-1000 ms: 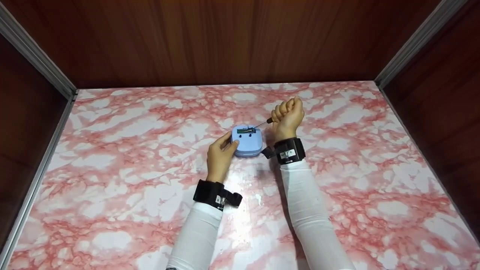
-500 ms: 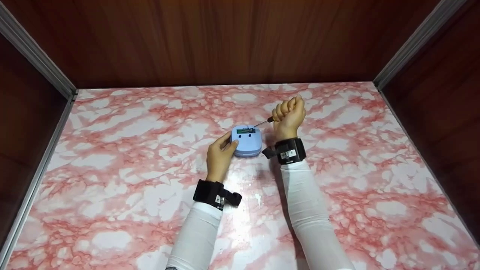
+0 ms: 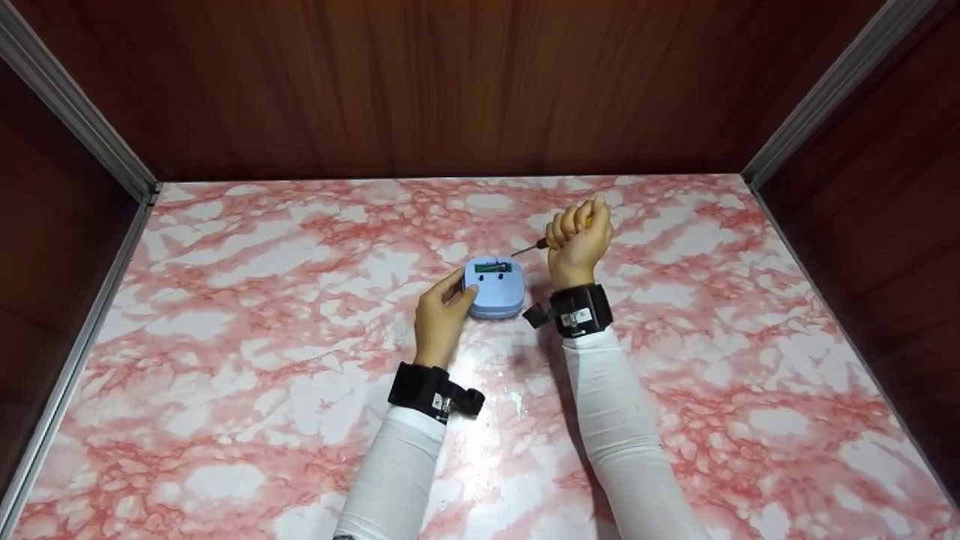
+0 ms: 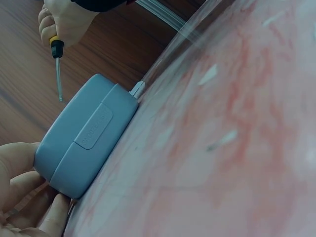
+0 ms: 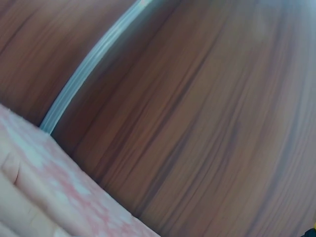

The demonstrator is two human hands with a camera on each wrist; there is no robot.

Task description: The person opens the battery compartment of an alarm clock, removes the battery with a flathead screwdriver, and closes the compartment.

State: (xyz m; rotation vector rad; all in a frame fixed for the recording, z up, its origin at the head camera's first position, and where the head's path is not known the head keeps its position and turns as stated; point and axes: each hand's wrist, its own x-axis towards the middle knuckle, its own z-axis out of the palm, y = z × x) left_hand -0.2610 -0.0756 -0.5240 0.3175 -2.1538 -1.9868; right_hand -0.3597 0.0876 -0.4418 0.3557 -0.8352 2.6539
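Observation:
A light blue rounded-square case (image 3: pixel 501 298) sits on the table, with a narrow slot in its top holding a green battery (image 3: pixel 491 267). Two small dark holes lie below the slot. My left hand (image 3: pixel 439 322) holds the case at its left side, thumb on top; in the left wrist view its fingers (image 4: pixel 19 160) reach around one end. My right hand (image 3: pixel 579 241) grips the yellow and black handle of a screwdriver (image 3: pixel 542 244) in a fist. The tip points down-left at the case's far right corner; in the left wrist view the screwdriver (image 4: pixel 59 74) stands apart from the case.
The table (image 3: pixel 262 300) has a red and white marbled top. Dark wood-grain panels (image 3: pixel 450 90) enclose it at the back and sides, joined by metal corner strips (image 3: pixel 832 82). Black straps (image 3: pixel 581 310) with loose ends are around both wrists.
The screwdriver tip has drawn back from the slot's right end to the case's far right corner. The left hand keeps its hold, and the head view has tilted slightly.

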